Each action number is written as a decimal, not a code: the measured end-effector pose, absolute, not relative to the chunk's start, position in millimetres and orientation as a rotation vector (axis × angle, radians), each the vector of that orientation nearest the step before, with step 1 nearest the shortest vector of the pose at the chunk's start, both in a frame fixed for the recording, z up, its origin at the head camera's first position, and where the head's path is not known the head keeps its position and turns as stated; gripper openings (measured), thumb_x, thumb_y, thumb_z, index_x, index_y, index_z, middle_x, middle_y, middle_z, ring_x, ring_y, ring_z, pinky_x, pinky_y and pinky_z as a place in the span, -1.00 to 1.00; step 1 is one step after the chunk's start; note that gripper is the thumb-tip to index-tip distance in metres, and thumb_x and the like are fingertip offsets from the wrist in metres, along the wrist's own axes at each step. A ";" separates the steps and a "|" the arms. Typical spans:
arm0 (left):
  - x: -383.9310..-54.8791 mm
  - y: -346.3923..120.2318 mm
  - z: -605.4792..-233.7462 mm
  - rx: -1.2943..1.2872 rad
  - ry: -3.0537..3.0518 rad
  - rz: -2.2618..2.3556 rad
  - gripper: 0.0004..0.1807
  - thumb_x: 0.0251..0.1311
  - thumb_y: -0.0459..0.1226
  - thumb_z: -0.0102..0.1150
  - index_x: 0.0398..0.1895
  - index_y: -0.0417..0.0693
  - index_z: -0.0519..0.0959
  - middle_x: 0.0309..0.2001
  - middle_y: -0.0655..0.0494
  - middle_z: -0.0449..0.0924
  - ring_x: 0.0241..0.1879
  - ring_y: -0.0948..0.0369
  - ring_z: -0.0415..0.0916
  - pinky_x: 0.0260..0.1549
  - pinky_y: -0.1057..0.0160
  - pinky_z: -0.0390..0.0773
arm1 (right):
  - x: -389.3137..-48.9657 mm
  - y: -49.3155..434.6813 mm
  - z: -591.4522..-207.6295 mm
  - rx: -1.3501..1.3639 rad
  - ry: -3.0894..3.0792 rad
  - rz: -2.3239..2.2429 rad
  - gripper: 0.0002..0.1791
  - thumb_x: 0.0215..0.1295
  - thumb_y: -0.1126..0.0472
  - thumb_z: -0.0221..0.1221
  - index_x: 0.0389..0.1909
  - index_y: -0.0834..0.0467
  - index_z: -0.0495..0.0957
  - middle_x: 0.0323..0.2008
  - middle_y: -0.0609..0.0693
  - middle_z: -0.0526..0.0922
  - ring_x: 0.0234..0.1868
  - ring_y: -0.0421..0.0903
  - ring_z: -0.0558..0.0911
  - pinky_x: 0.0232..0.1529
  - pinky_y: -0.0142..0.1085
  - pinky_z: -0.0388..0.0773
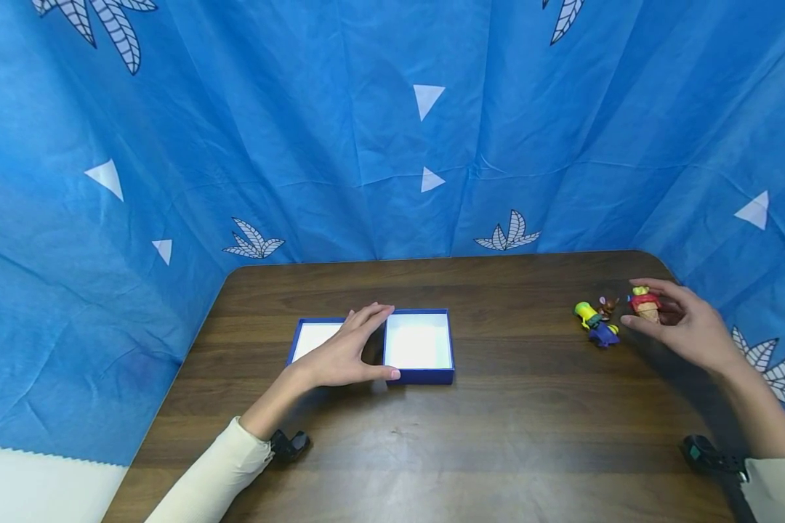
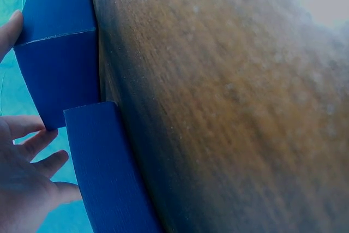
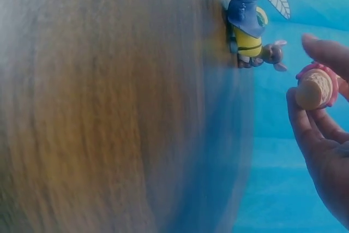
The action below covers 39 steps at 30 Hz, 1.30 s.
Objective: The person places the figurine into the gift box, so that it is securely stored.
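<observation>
My left hand (image 1: 347, 356) spans the left side of a shallow blue box (image 1: 421, 376) with a white inside, thumb at its near corner and fingers at its far one. A second blue-and-white box part (image 1: 314, 335) lies just left, partly hidden under that hand. On the right, my right hand (image 1: 690, 327) holds a small ice-cream-cone toy (image 1: 646, 311) with a red and yellow top. In the right wrist view the cone toy (image 3: 315, 90) sits between the fingers, off the table. Close by lie a yellow-green toy figure (image 1: 586, 314), a brown mouse-like figure (image 1: 607, 308) and a purple-blue figure (image 1: 604, 335).
A brown wood-grain table (image 1: 432, 450) bears everything. Blue cloth (image 1: 379, 131) with white triangles and leaf prints hangs behind it and at both sides. Black camera straps (image 1: 289, 444) circle the wrists. White fabric (image 1: 39, 483) shows at the lower left.
</observation>
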State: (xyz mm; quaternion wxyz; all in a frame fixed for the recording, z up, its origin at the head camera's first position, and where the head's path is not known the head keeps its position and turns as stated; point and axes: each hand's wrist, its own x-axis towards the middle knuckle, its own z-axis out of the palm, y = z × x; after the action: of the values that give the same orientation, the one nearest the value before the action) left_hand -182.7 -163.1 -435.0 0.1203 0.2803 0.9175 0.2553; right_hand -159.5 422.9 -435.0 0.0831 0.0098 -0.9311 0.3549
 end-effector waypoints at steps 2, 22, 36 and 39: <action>-182.5 -162.9 -434.8 0.817 2.680 0.747 0.28 0.14 0.43 0.41 0.79 0.20 -0.01 0.78 -0.03 -0.06 0.80 0.01 -0.16 0.74 -0.25 -0.22 | -159.6 423.0 -435.9 0.056 -2.756 1.070 -0.17 0.33 0.14 0.51 0.56 0.10 0.39 0.14 0.05 0.49 -0.24 -0.64 0.51 -0.38 -0.58 0.55; -182.4 -162.2 -435.1 0.817 2.679 0.753 0.28 0.14 0.41 0.42 0.79 0.19 0.00 0.78 -0.02 -0.06 0.79 -0.01 -0.16 0.73 -0.27 -0.21 | -158.4 419.8 -438.6 0.085 -2.635 1.219 -0.15 0.26 0.41 0.49 0.53 0.18 0.33 0.16 0.19 0.17 -0.20 -0.72 0.52 -0.23 -0.77 0.55; -182.6 -162.1 -437.0 0.805 2.687 0.752 0.29 0.12 0.43 0.42 0.79 0.20 0.00 0.78 -0.04 -0.06 0.79 -0.04 -0.14 0.73 -0.29 -0.19 | -157.4 419.1 -438.2 -0.013 -2.690 1.033 -0.11 0.24 0.20 0.56 0.46 0.31 0.28 0.05 0.11 0.42 -0.28 -0.48 0.43 -0.36 -0.62 0.42; -182.5 -162.5 -436.8 0.813 2.692 0.752 0.29 0.12 0.42 0.42 0.79 0.19 0.01 0.78 -0.03 -0.04 0.79 -0.04 -0.13 0.73 -0.29 -0.19 | -158.2 419.0 -439.6 0.010 -2.661 1.080 -0.13 0.21 0.28 0.56 0.42 0.32 0.26 0.06 0.01 0.38 -0.27 -0.55 0.48 -0.31 -0.70 0.46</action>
State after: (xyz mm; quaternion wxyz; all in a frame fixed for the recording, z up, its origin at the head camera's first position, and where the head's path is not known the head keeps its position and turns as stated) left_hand -182.5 -162.5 -436.8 0.1151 0.2775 0.9187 0.2565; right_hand -158.2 419.0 -439.6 0.1343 0.0036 -0.9182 0.3726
